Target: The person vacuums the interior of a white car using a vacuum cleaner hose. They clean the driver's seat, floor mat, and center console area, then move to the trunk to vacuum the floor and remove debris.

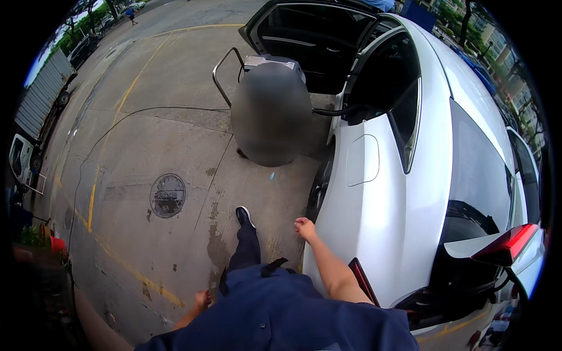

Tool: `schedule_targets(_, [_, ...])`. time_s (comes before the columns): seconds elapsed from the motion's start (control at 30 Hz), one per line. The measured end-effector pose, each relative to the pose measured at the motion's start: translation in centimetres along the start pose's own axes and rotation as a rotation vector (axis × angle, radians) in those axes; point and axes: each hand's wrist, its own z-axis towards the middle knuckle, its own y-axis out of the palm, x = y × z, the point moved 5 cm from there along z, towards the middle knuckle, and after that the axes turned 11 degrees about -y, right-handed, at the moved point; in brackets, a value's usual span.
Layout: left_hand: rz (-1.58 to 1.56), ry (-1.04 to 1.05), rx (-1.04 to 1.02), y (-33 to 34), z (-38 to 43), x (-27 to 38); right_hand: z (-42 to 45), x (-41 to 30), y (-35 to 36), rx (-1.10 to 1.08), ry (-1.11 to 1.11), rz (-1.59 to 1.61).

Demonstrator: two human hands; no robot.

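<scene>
My right hand [304,229] hangs beside the rear fender of a white car [382,228], its fingers curled, and no object shows in it. On the other side, my left hand [203,299] is low next to my hip with bent fingers; whether it holds anything is hard to see. The car's rear side door [303,39] stands open, and its tailgate is raised, with a red tail light [505,248] at the right. A person, mostly blurred out, is by the door opening, beside a machine [272,61] with a metal handle [226,72]. A black hose [336,112] runs into the car.
A thin cable [131,113] crosses the concrete to the left. A round manhole cover [168,195] lies there, and a small blue scrap [271,176] is ahead of my foot. Potted plants [57,244] stand at the lower left, a truck [44,96] beyond. Another person [131,14] is far off.
</scene>
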Motion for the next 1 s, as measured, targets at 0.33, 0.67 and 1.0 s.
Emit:
schedule_targets(0.33, [0.598, 0.425, -0.047, 24.2, 8.5, 42.0, 14.8, -6.1, -8.4, 0.305, 0.355, 0.011])
schedule_targets(0.67, [0.83, 1.045, -0.288, 60.4, 2.8, 67.1, 48.4, -14.4, -20.4, 0.428, 0.129, 0.268])
schedule_targets(1.0, [1.399, 0.652, -0.429, 80.7, -5.6, 59.0, 75.4, -4.5, -36.0, 0.617, 0.36, -0.056])
